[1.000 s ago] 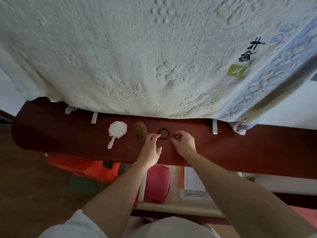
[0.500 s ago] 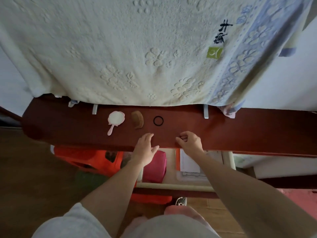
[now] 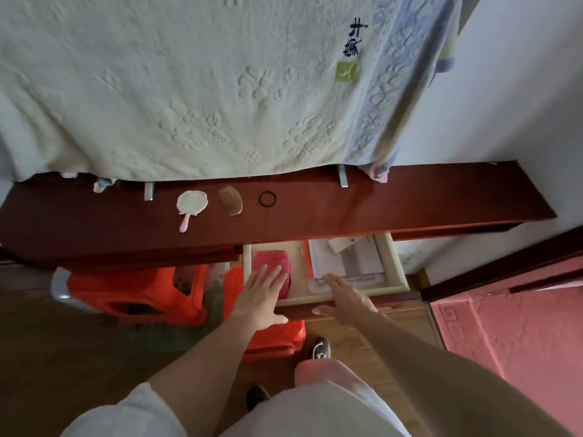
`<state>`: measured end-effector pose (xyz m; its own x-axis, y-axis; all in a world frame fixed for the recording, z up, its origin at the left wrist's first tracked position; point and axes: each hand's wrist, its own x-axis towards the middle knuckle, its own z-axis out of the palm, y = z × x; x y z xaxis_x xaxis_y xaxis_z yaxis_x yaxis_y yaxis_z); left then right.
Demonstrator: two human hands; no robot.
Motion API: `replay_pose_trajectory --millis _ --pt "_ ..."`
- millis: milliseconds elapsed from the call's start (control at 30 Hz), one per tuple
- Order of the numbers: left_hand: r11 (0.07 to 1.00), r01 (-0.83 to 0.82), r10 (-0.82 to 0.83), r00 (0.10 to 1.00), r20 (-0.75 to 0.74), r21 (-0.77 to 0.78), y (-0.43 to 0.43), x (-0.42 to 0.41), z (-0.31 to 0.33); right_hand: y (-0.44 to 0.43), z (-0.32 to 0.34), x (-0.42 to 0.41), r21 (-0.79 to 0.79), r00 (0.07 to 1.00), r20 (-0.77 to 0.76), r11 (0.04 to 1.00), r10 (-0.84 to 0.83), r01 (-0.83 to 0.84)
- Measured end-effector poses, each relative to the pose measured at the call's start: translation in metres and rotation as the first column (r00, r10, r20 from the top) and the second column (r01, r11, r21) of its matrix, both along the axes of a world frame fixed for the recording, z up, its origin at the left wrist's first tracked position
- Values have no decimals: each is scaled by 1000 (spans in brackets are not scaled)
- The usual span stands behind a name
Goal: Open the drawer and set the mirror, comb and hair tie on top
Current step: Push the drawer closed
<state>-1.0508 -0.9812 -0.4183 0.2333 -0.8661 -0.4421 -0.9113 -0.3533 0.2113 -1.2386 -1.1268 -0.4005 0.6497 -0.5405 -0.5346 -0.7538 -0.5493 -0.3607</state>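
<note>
On the dark red tabletop (image 3: 378,203) lie a white hand mirror (image 3: 191,204) with a pink handle, a brown wooden comb (image 3: 231,200) and a black hair tie (image 3: 267,198), in a row from left to right. Below the table edge a pale drawer (image 3: 392,263) stands pulled out. My left hand (image 3: 262,298) is spread flat over the drawer's front edge, above a pink pouch (image 3: 272,263). My right hand (image 3: 345,299) is spread over the front edge too, fingers apart, holding nothing.
Papers and a clear plastic case (image 3: 347,260) lie in the drawer's right half. A cream towel (image 3: 195,83) hangs over the table's back. Orange plastic stools (image 3: 135,294) stand under the table at left. A pink mat (image 3: 511,335) covers the floor at right.
Both hands have drawn back from the tabletop and the hair tie down to the drawer's front edge. The view has shifted, showing more of the open drawer.
</note>
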Motion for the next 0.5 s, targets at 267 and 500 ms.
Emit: replay_pose_trajectory --millis 267,500 --pt "999 49 -52 987 155 23 -10 -2 7 -10 -4 -18 -160 993 -83 983 82 -94" --pt "999 -36 33 963 268 8 -23 5 10 -32 -5 -1 -382 986 -29 910 163 -162"
